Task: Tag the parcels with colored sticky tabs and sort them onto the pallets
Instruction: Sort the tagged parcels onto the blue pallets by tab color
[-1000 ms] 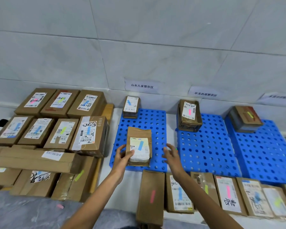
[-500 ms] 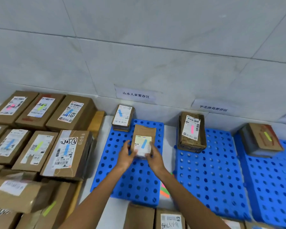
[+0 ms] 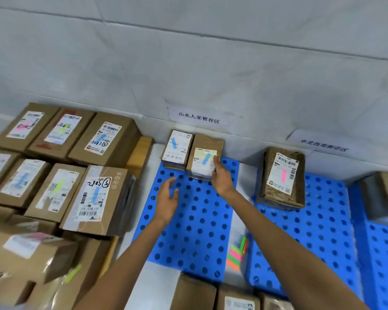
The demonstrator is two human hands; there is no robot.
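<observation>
I read the wall sign as 山水人家暂存区; the second sign is too blurred to read. Three blue pallets are in view. The left pallet carries two parcels at its back edge, side by side, each with one blue tab. My right hand holds the right edge of the parcel; its neighbour sits just beside it on the left. My left hand hovers over this pallet, fingers relaxed, holding nothing. The middle pallet carries one pink-tabbed box. A tab pad lies between these two pallets. One marked box at left bears handwritten digits and a circled 3.
</observation>
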